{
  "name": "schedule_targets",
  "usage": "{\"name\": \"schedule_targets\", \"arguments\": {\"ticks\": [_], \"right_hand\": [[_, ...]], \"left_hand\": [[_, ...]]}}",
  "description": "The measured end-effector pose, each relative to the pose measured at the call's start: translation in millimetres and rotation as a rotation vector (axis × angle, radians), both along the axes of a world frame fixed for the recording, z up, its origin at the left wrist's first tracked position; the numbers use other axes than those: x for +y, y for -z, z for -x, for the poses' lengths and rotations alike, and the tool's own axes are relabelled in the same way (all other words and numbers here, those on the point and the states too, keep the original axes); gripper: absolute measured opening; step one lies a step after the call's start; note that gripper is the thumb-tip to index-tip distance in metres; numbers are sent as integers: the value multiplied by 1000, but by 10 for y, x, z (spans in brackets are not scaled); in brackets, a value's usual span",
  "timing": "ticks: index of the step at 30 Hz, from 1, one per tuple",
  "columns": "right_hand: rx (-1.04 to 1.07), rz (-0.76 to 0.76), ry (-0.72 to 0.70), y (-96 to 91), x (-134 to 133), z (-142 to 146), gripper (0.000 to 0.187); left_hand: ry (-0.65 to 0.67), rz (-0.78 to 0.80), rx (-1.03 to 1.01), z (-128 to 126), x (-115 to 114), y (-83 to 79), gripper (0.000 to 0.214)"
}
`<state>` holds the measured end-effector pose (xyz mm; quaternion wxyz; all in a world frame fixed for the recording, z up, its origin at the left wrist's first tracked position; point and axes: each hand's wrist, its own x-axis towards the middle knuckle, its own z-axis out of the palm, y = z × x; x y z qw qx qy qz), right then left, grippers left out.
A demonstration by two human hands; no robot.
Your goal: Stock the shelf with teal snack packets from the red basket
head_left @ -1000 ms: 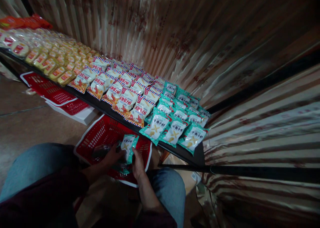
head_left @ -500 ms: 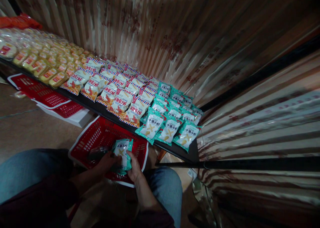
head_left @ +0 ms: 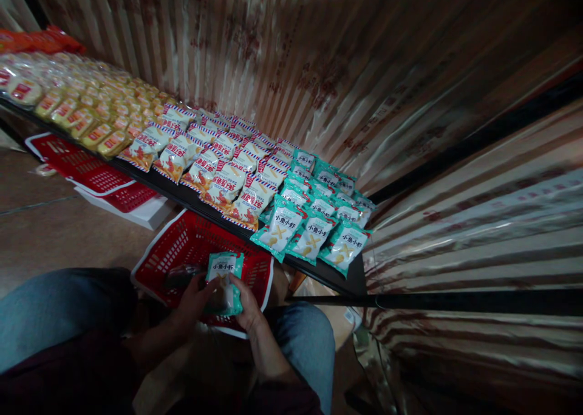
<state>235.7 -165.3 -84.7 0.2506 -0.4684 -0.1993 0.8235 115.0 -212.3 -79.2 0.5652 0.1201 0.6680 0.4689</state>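
Both of my hands hold teal snack packets over a red plastic basket on the floor in front of my knees. My left hand grips the packets from the left and my right hand from the right, fingers wrapped round the edges. Just above the basket runs a low dark shelf with rows of the same teal packets at its right end.
Left of the teal rows lie red-and-white packets, then yellow packets. More red baskets and a white box sit under the shelf. Striped curtain-like sheeting closes the back and right. A black bar runs right.
The teal packets and both hands have stayed over the basket, shifting only slightly lower. The camera view has swung a little.
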Motion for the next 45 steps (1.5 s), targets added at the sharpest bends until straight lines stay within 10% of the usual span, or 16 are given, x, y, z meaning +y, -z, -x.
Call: {"name": "schedule_targets", "arguments": {"ticks": [23,35,45], "right_hand": [[16,-280,34,-10,-49,10,50],[-611,-942,-71,-164,-47,-43,49],[-691,-1213,62,-386,-149,-145,34]], "left_hand": [[20,-94,414,15,53,-172,60],[40,-260,562,-15,51,-433,49],[93,-468,698,-53,-18,-554,46]]}}
